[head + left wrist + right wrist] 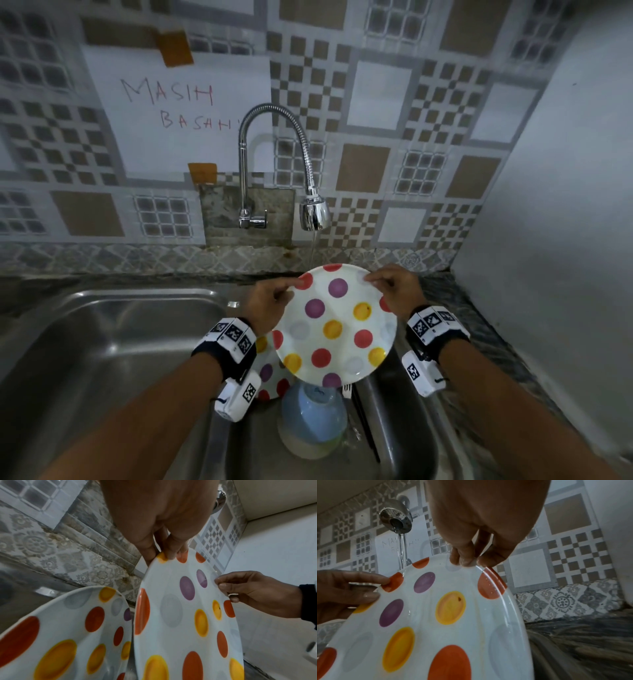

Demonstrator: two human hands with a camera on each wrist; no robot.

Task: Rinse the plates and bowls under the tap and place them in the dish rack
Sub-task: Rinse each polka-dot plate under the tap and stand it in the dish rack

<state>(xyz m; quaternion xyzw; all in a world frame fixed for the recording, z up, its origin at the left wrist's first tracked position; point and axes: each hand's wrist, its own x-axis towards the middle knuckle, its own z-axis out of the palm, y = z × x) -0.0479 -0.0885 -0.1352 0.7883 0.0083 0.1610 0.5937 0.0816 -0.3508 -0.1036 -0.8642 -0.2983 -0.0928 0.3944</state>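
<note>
Pinching the tilted plate (337,325) at its upper rim, left hand (265,303) and right hand (397,286) hold it under the tap (313,212), fingertips curled.

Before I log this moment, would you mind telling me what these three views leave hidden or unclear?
- Dish rack: in no view, so its place is unknown.
- Second spotted plate: head view, mostly behind the left hand's wrist and the held plate.
- Blue bowl: top hidden under the held plate; contents cannot be told.
- Water landing point: the stream drops behind the plate's rim.
- Right hand: fingers behind the plate unseen.
</note>
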